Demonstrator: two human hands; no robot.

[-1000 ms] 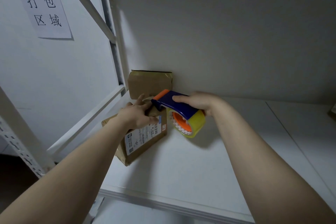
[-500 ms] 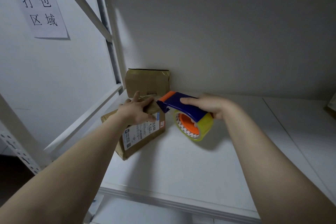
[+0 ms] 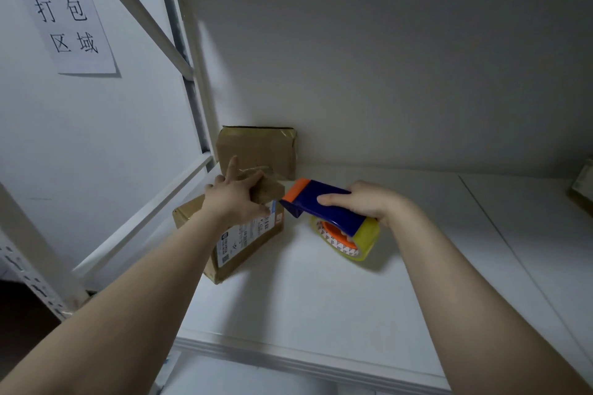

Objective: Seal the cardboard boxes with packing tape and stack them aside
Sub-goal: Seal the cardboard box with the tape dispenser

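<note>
Our left hand [image 3: 236,199] presses the box [image 3: 244,240], right hand [image 3: 369,202] clamps the tape dispenser [image 3: 321,202] beside it; a springing flap [image 3: 268,189] could wrinkle tape.

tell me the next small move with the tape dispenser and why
Probably bring the tape dispenser nose onto the labelled box top and pull toward the left hand. The right hand grips it just beside the box's right edge, and the left hand presses the top down.
</note>
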